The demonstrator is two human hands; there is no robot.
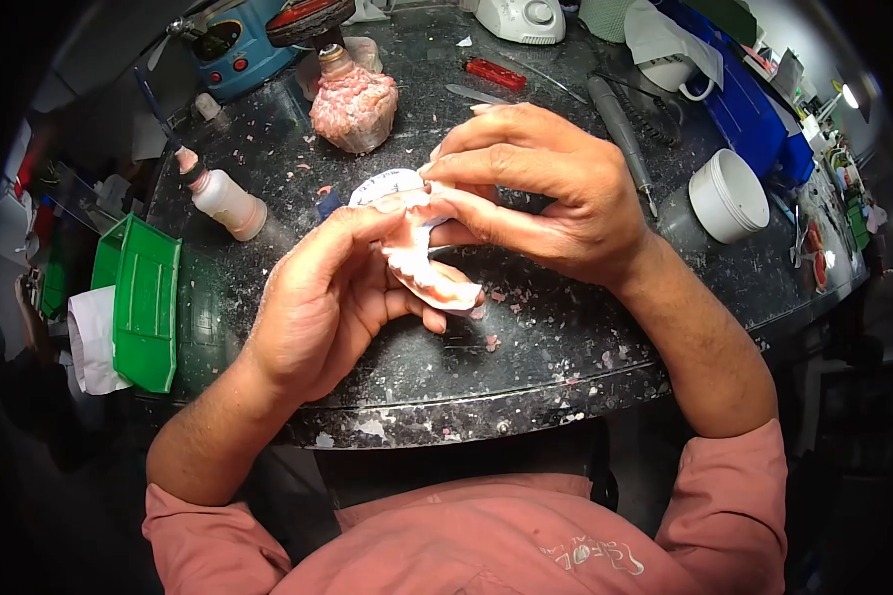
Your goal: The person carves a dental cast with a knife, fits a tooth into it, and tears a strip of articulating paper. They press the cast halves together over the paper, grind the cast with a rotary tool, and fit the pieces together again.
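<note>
My left hand (318,283) is closed around a white plaster dental cast (432,283) with pinkish areas, its thumb near the upper end and fingertips showing beneath the lower end. Over the upper end of the cast, my right hand (541,188) is closed in a pinch, thumb and fingers together. What sits between those fingers is too small to make out, though a small dark spot shows at the tips. Just behind the hands is a white rounded piece (382,185) with handwriting on it, partly covered by my fingers.
A lump of pink material in a cup (355,109) stands behind the hands. On the left are a white bottle (230,203) and a green bin (147,307). To the right lie a grey handpiece (620,129) and a white tub (727,196). Pink and white crumbs dot the black bench (566,337).
</note>
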